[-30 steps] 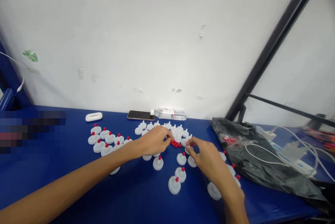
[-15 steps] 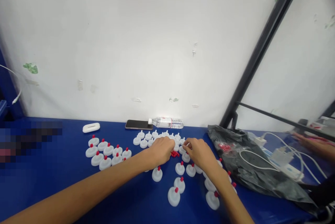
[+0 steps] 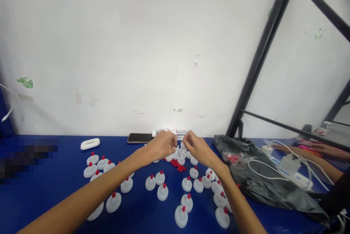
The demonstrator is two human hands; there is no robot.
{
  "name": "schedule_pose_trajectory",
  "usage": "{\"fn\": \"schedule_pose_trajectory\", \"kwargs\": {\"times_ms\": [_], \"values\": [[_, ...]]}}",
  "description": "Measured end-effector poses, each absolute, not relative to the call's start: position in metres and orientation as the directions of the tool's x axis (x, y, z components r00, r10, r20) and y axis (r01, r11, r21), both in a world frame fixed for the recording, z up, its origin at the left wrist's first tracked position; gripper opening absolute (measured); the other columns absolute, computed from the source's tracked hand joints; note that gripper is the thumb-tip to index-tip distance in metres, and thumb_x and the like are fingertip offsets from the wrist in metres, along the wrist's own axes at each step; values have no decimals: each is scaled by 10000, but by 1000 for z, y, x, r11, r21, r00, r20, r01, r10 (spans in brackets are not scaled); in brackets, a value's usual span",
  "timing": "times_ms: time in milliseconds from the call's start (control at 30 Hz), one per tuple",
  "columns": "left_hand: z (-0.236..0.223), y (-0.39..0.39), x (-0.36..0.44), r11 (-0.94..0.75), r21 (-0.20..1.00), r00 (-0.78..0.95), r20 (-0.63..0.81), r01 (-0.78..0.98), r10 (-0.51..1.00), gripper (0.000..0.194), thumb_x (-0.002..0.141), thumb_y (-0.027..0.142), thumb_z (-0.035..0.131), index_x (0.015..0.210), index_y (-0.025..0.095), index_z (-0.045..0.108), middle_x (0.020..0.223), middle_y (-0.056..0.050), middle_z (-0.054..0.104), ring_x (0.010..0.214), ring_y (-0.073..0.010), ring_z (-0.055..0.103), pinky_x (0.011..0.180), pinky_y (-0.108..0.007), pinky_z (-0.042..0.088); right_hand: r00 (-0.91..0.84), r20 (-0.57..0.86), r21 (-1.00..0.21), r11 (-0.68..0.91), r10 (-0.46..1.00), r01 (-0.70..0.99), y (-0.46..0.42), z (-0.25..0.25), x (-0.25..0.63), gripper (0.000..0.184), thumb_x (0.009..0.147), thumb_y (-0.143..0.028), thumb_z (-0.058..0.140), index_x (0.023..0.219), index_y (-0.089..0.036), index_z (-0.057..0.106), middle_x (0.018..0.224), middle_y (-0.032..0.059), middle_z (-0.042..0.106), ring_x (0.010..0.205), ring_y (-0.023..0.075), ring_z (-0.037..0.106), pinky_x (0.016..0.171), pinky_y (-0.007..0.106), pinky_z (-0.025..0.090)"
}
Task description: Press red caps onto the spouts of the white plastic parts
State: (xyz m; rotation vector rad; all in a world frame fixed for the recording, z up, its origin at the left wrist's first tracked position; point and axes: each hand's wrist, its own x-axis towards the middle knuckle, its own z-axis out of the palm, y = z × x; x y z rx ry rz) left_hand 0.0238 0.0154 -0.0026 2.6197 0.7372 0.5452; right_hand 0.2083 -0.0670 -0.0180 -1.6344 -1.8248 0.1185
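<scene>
Over a cluster of plain white nozzle caps (image 3: pixel 181 160), my left hand (image 3: pixel 163 143) is closed in a pinch; whatever its fingertips hold is hidden. Facing it, my right hand (image 3: pixel 198 148) pinches a white nozzle cap (image 3: pixel 183 146) at its fingertips, though the grip is partly covered. Small loose red tips (image 3: pixel 179 166) lie in a pile just below both hands. White nozzle caps with red tips (image 3: pixel 162 192) stand upright in the middle. More of these red-tipped caps (image 3: pixel 93 159) stand at the left, and others (image 3: pixel 219 199) beside my right forearm.
Against the white wall lie a phone (image 3: pixel 139 138) and a clear bottle (image 3: pixel 180 134). A white oval case (image 3: pixel 90 144) is at the left. On the right are a black plastic bag (image 3: pixel 246 179), a bag of red tips (image 3: pixel 233 158), cables with a power strip (image 3: pixel 299 179), and another person's arms (image 3: pixel 319 153).
Both hands have moved up and closer together, off the red tips, which now show more. The view has tilted slightly upward.
</scene>
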Motion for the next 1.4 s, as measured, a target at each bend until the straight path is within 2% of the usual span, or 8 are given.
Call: {"fn": "schedule_pose_trajectory", "kwargs": {"times_ms": [133, 333, 467, 867, 1000, 1167, 1267, 1400], "values": [[10, 31, 15, -759, 582, 749, 354, 291, 560, 218, 875, 179, 615, 1011, 157, 785, 928, -76, 787, 841, -219, 735, 703, -279, 548, -33, 452, -552, 309, 891, 775, -60, -23, 196, 208, 1016, -441, 500, 1058, -255, 581, 875, -18, 734, 711, 163, 635, 668, 277, 458], [6, 46, 9, -656, 745, 794, 324, 121, 514, 241, 856, 305, 671, 976, 153, 813, 849, -84, 796, 751, -216, 735, 633, -271, 565, -33, 467, -617, 352, 884, 704, -64, -35, 197, 356, 936, -529, 642, 1176, -281, 556, 897, -14, 732, 689, 171, 633, 629, 278, 462], [5, 46, 9, -613, 787, 808, 315, 71, 499, 266, 837, 330, 720, 990, 134, 814, 859, -101, 794, 800, -233, 735, 654, -278, 574, -7, 487, -640, 361, 874, 679, -64, -37, 200, 425, 896, -533, 699, 1205, -286, 542, 889, -14, 721, 708, 175, 652, 643, 281, 478], [7, 37, 9, -528, 849, 873, 262, -6, 411, 364, 886, 501, 696, 958, 171, 831, 910, -83, 775, 802, -210, 688, 672, -285, 560, 36, 509, -647, 354, 860, 676, -68, -33, 197, 421, 876, -547, 711, 1168, -269, 590, 886, -1, 748, 753, 198, 699, 670, 301, 505], [11, 35, 7, -436, 900, 877, 220, -13, 428, 362, 846, 513, 741, 939, 174, 827, 889, -74, 761, 848, -212, 677, 707, -287, 536, 58, 517, -654, 350, 854, 671, -71, -32, 194, 408, 883, -548, 698, 1157, -268, 587, 908, 13, 763, 744, 204, 710, 672, 313, 520], [10, 30, 8, -264, 964, 888, 144, -26, 436, 272, 810, 434, 799, 781, 164, 803, 792, -49, 723, 802, -184, 653, 735, -291, 515, 30, 540, -648, 393, 841, 653, -72, -31, 192, 383, 872, -502, 732, 1150, -277, 595, 934, 10, 787, 770, 207, 724, 681, 309, 531], [5, 31, 12, -114, 992, 884, 94, -46, 459, 191, 816, 349, 795, 876, 168, 800, 886, -54, 721, 866, -178, 656, 759, -282, 511, 45, 584, -633, 420, 811, 650, -73, -30, 193, 372, 877, -474, 734, 1157, -274, 594, 979, 19, 790, 803, 203, 722, 752, 320, 547], [0, 31, 16, 87, 992, 898, 43, -90, 439, 237, 806, 277, 781, 1017, 171, 767, 1042, -87, 715, 996, -203, 665, 889, -327, 528, 77, 636, -608, 438, 768, 662, -76, -29, 193, 332, 892, -449, 720, 1141, -262, 605, 958, 24, 780, 778, 191, 698, 755, 310, 539]]}}
